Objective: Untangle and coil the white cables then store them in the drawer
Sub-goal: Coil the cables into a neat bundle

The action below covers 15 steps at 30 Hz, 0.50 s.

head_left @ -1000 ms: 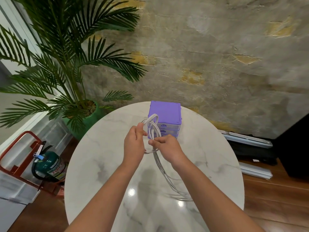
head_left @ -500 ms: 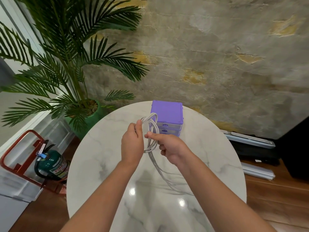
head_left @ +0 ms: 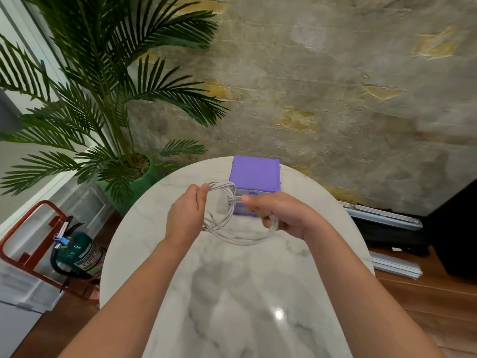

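Observation:
Several loops of white cable (head_left: 233,232) hang in a loose coil between my two hands, just above the round marble table (head_left: 232,293). My left hand (head_left: 185,215) pinches the upper left of the coil between thumb and fingers. My right hand (head_left: 281,215) grips the right side, with strands curling round under its fingers. Behind the coil, at the table's far edge, stands a small purple drawer unit (head_left: 254,177). Its drawer fronts are mostly hidden by the cable and my right hand.
A tall palm in a green pot (head_left: 136,182) stands left of the table against the wall. A green fire extinguisher (head_left: 77,254) in a red stand sits on the floor at lower left. Grey metal rails (head_left: 382,218) and a black object lie on the floor at right.
The slack cable that trailed down onto the table has been drawn up into the coil. My right hand has moved right and widened the loop. My left hand has barely shifted.

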### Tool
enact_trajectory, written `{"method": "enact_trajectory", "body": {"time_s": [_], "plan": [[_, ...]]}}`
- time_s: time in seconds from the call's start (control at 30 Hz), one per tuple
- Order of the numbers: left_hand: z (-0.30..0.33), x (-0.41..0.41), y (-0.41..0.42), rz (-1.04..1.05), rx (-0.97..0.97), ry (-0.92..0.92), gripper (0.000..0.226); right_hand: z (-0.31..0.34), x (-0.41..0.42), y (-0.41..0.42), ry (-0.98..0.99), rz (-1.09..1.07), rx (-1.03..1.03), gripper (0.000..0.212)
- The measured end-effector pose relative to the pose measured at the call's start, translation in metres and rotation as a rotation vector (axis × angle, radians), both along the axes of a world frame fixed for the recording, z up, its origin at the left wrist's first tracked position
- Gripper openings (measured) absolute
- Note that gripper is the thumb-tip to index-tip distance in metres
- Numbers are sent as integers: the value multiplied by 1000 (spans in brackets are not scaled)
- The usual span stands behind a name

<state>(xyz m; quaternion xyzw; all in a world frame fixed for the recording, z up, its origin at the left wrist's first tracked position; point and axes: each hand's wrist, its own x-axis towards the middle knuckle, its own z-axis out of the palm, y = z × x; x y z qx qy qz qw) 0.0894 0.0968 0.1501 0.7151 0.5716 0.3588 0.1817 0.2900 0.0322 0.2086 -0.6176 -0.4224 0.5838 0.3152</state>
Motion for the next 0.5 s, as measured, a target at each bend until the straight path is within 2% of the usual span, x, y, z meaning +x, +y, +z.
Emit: {"method": "enact_trajectory", "body": {"time_s": [0.1,0.17,0.23,0.27,0.3,0.33,0.37,0.4,0.43,0.5], "plan": [[3,0,-2,12,-5,-7,51,-4,17,1,-214,105,10,10],[4,2,-3,21,-1,-39,50,-12,23,3,-475,-15,51,10],[7,4,-4,44,0,-112,50,-24,20,2,-573,-238,151,10],[8,6,-4,64,0,-164,51,-28,18,1,-485,-346,169,16],[10,7,-3,81,1,-210,52,-33,16,0,-270,-418,145,23],[10,8,-2,94,0,-238,52,-38,13,0,27,-448,92,29],[11,10,-2,102,-1,-250,52,-42,10,0,312,-438,25,34],[12,10,-1,108,-1,-254,51,-46,8,-1,499,-417,-34,38],[12,11,0,111,3,-255,50,-49,9,-1,543,-385,-75,38],[13,8,3,119,15,-258,49,-55,13,-2,403,-331,-116,36]]}}
